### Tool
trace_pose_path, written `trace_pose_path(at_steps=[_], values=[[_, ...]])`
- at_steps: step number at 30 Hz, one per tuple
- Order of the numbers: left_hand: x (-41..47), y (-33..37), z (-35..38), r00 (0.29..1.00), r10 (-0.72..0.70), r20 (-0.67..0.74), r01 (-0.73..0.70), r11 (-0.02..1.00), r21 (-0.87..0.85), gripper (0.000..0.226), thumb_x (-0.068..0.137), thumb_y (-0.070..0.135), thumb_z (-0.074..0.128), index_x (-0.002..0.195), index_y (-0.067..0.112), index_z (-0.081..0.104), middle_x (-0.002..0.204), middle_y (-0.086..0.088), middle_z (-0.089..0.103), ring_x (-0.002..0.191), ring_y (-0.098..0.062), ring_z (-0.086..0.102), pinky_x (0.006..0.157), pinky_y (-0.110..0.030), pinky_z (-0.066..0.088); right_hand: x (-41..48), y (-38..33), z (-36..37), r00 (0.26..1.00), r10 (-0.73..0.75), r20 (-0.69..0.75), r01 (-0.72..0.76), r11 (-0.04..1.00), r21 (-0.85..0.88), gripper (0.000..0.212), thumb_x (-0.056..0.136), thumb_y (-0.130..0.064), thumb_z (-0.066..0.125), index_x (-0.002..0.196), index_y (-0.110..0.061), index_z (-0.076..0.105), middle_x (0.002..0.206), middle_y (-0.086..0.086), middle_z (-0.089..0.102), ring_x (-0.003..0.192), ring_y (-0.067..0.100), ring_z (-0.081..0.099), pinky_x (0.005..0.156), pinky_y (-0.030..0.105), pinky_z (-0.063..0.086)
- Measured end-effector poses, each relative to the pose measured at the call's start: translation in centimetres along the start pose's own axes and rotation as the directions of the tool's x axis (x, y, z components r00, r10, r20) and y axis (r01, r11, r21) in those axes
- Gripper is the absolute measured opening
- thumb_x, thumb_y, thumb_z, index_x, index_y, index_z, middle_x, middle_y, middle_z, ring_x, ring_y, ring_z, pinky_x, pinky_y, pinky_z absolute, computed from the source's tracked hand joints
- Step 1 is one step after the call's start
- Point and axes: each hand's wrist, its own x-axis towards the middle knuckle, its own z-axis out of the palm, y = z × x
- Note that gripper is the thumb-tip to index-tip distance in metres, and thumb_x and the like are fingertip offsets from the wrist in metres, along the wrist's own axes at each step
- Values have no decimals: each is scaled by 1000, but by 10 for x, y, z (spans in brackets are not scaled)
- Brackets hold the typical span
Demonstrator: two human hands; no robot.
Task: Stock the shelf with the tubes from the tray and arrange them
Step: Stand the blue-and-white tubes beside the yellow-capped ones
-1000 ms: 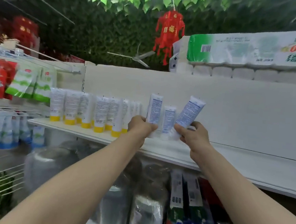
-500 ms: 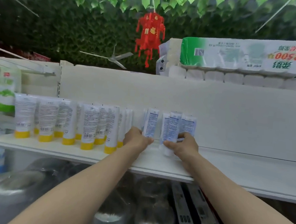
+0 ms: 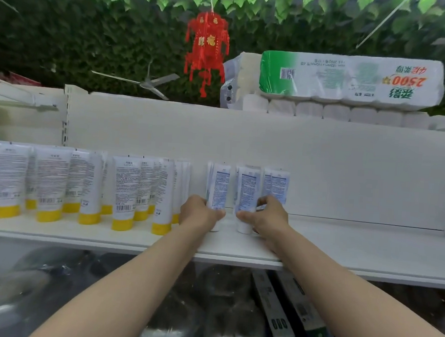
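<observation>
Several white tubes with blue print stand cap-down on the white shelf (image 3: pixel 355 246), near its middle. My left hand (image 3: pixel 199 215) grips the left blue-print tube (image 3: pixel 220 186) near its base. My right hand (image 3: pixel 268 219) grips the middle blue-print tube (image 3: pixel 247 190), whose white cap rests on the shelf. Another blue-print tube (image 3: pixel 277 184) stands just behind my right hand. To the left stand several white tubes with yellow caps (image 3: pixel 125 188) in rows. The tray is not in view.
The shelf's white back panel (image 3: pixel 348 164) rises behind the tubes. Packs of toilet paper (image 3: pixel 348 79) lie on top. A red lantern (image 3: pixel 206 48) hangs above. Boxes and wrapped goods (image 3: pixel 279 317) fill the lower shelf. The shelf surface to the right is bare.
Both hands have brought the blue-print tubes down from a tilted, raised hold and stood them upright on the shelf. The view has shifted left to right along the shelf.
</observation>
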Motion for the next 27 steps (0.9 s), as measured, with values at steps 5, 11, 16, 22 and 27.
trace_pose_path(at_steps=[5,11,16,22,27], values=[[2,-1,0,1000,-8,-3,8,1000,1,43,83,33,76,118,12,62,122,-7,66,109,-24,63,79,-26,46,-2,2,1,1000,-22,-5,22,1000,-19,50,65,-36,90,98,-25,53,97,-5,67,88,16,66,87,44,56],[-1,0,0,1000,-24,-16,24,1000,-4,43,85,30,75,118,13,55,124,-8,63,113,-25,61,75,-25,44,-5,4,-1,1000,-2,22,3,999,-48,46,66,-38,89,99,-20,63,98,-1,69,91,20,66,89,44,56],[-1,0,0,1000,-26,-15,26,1000,-4,42,85,29,74,117,13,53,123,-8,62,111,-25,61,75,-26,44,-6,2,0,1000,15,17,-14,995,-97,46,67,-40,89,99,-15,66,98,2,70,92,23,67,89,43,56],[-2,-1,0,1000,-22,-18,22,1000,-13,43,85,29,75,118,13,52,123,-8,62,112,-25,61,79,-28,47,-10,1,-1,1000,16,17,-13,989,-148,38,69,-40,87,87,-15,65,88,2,70,87,22,68,86,41,57],[-1,-3,1,1000,-27,-11,27,999,-22,43,84,29,75,118,14,53,122,-7,63,110,-25,61,75,-26,47,-11,1,-2,1000,21,19,-18,988,-153,41,69,-40,87,91,-12,66,91,3,70,85,21,67,84,39,57]])
